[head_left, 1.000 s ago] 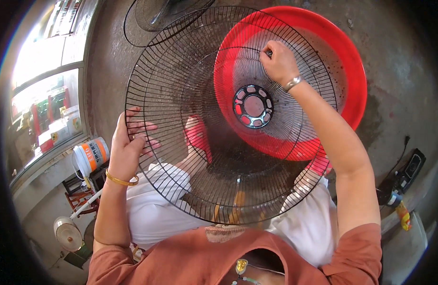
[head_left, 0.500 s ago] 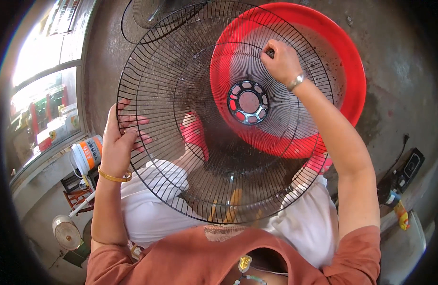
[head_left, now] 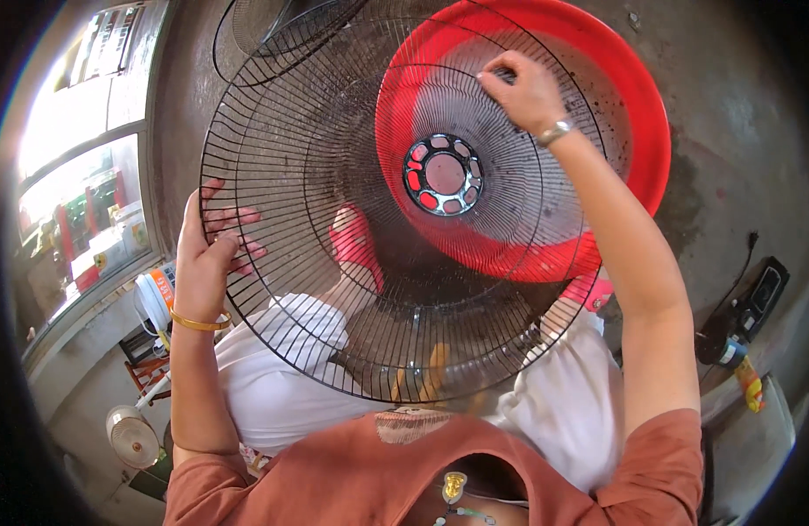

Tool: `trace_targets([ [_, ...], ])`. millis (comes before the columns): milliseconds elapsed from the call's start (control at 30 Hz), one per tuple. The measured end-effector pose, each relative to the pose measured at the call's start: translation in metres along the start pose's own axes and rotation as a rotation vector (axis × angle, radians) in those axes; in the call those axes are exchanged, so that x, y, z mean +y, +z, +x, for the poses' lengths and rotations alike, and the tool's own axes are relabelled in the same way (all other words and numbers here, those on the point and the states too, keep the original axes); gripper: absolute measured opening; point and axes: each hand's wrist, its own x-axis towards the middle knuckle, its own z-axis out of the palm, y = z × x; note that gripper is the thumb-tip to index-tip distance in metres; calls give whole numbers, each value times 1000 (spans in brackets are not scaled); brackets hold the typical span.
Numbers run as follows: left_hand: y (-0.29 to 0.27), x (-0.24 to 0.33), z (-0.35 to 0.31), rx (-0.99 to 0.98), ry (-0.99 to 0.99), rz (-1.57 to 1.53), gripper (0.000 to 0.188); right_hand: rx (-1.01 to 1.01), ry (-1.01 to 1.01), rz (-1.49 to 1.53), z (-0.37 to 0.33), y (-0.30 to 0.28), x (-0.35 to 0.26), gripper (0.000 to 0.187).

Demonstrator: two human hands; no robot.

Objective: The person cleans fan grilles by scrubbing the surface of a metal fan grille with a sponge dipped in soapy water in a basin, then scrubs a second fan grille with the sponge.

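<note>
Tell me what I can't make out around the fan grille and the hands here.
Head view only:
- Right hand: whatever its fingertips pinch is hidden by the fingers.
- Left hand: fingers partly behind the fan grille wires.
- Red basin: contents blurred by the wires.
- Second grille: cut off by the top edge.

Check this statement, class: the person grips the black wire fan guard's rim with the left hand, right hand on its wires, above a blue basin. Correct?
Not quite. The head view shows a red basin, not blue. The left hand grips the fan guard rim; the right hand rests on its wires.

Bright daylight floods in from the upper left, glaring white. Fisheye bending curves the edges; corners fall black.
</note>
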Motion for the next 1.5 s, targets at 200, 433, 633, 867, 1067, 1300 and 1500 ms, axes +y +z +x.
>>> trace_targets([
  [200,-5,-2,-8,17,12,-26,62,362,-38,-351,-35,-79,84,30],
  [433,3,9,-7,23,21,4,57,-306,182,-695,-73,-85,168,35],
  [633,-11,-1,-10,36,6,11,60,-120,-59,-67,-50,-86,11,31],
  [867,-10,6,-10,7,2,4,59,-48,-327,28,-51,11,-37,17],
  [1067,-11,6,-8,18,5,-7,59,-10,-78,-20,-20,-17,-6,20],
  [1300,-17,1,-10,9,27,-3,59,-46,-278,101,-42,11,-35,15],
  [1500,-8,6,-7,6,-15,-9,57,20,-1,-49,-24,-16,17,24],
])
